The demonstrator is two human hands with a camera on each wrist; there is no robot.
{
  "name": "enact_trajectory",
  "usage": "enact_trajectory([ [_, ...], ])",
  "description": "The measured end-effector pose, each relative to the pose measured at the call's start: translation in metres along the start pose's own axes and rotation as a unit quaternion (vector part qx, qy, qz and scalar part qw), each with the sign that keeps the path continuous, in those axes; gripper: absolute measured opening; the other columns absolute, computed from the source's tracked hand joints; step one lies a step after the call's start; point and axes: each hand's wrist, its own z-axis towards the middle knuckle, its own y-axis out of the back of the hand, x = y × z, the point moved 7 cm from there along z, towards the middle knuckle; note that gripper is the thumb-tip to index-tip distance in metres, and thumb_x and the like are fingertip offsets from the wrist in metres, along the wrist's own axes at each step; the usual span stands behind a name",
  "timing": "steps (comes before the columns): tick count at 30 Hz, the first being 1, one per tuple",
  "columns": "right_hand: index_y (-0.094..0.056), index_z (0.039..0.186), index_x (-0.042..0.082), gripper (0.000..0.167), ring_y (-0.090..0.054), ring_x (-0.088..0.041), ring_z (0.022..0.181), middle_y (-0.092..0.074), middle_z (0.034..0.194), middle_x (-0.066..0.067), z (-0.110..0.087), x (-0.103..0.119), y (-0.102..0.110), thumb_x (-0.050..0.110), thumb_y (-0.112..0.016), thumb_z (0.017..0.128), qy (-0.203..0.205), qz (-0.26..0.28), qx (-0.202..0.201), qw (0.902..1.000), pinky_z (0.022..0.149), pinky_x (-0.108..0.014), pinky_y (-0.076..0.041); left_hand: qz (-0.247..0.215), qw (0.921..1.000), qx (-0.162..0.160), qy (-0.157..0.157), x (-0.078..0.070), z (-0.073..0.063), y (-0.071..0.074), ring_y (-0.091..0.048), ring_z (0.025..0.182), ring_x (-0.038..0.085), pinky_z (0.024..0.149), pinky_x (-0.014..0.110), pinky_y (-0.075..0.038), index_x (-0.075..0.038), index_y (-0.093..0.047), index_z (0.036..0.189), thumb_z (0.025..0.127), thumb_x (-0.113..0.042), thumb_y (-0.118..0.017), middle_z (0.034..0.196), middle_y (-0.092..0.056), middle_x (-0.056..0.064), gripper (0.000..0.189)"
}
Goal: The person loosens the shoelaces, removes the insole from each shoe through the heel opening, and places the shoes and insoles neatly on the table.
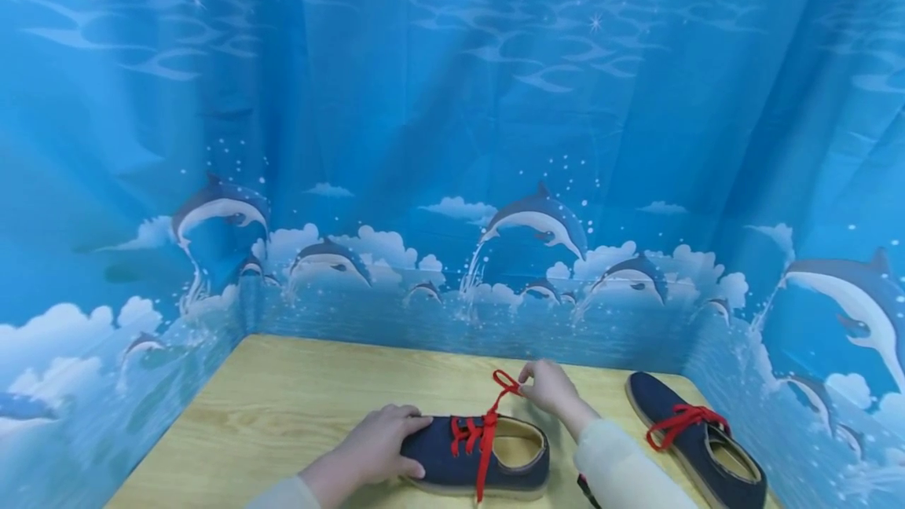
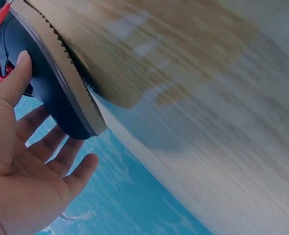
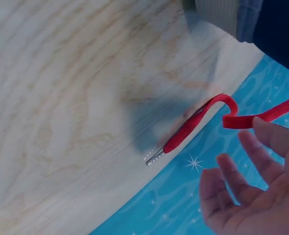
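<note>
A navy shoe [image 1: 431,454] with a tan sole lies on the table in the head view, its toe pointing left. My left hand [image 1: 378,444] holds the toe, thumb on the near side and fingers on the far side. Red shoelace [image 1: 490,418] crosses the shoe's front and is knotted by the opening; one end hangs down the near side. Above the opening, my right hand [image 1: 554,389] pinches the other, raised part of the lace between thumb and finger. The right wrist view shows this lace curving down to a clear tip, with the remaining fingers apart from it.
At the right of the table stands a second navy shoe [image 1: 654,399], its red lace tied in a bow [image 1: 696,415]. The light wood tabletop [image 1: 318,383] ends at a blue dolphin-print curtain [image 1: 396,140] behind and at both sides.
</note>
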Motion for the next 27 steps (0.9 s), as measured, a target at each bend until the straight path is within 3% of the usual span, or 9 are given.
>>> enact_trajectory([
  [4,-0.071,0.091,0.008,0.008,-0.065,-0.033,0.098,-0.070,0.105,-0.012,-0.005,-0.005,0.006,0.009,-0.077,0.085,-0.021,-0.019,0.013,0.9995,0.083,-0.051,-0.054,0.000,1.0000,0.000,0.003,0.001,0.001,0.000,-0.054,0.125,0.029,0.102,0.051,-0.047,-0.029,-0.059,0.142,0.077,-0.058,-0.078,0.139,-0.058,0.004,0.074],
  [10,-0.073,0.097,0.006,0.012,-0.062,-0.040,0.109,-0.067,0.114,-0.017,-0.012,0.000,0.021,0.005,-0.076,0.086,-0.019,0.004,0.039,0.9990,0.087,-0.054,-0.054,0.001,1.0000,0.002,0.005,0.002,0.001,-0.001,-0.054,0.126,0.030,0.102,0.051,-0.047,-0.029,-0.059,0.142,0.077,-0.058,-0.078,0.139,-0.058,0.004,0.074],
  [16,-0.075,0.092,0.014,0.011,-0.060,-0.039,0.113,-0.068,0.115,-0.013,-0.019,0.018,0.038,0.005,-0.077,0.085,0.005,0.021,0.022,0.9995,0.084,-0.051,-0.055,-0.001,1.0000,0.002,0.002,0.002,0.000,0.000,-0.054,0.126,0.029,0.102,0.051,-0.047,-0.028,-0.059,0.141,0.077,-0.057,-0.078,0.139,-0.058,0.004,0.073],
  [21,-0.074,0.086,0.018,0.012,-0.061,-0.036,0.113,-0.070,0.109,-0.006,-0.032,0.040,0.046,0.007,-0.079,0.085,0.054,0.027,0.008,0.9982,0.086,-0.052,-0.054,-0.002,1.0000,0.000,-0.001,0.001,0.000,0.000,-0.054,0.125,0.029,0.101,0.051,-0.047,-0.028,-0.059,0.141,0.077,-0.057,-0.078,0.139,-0.058,0.004,0.073],
  [27,-0.073,0.088,0.022,0.014,-0.057,-0.037,0.112,-0.065,0.111,-0.005,-0.049,0.063,0.047,0.010,-0.079,0.086,0.151,0.033,0.012,0.9879,0.093,-0.058,-0.049,-0.007,1.0000,0.001,0.002,0.001,-0.001,0.001,-0.054,0.126,0.030,0.102,0.052,-0.046,-0.028,-0.059,0.142,0.077,-0.056,-0.079,0.139,-0.057,0.004,0.073],
])
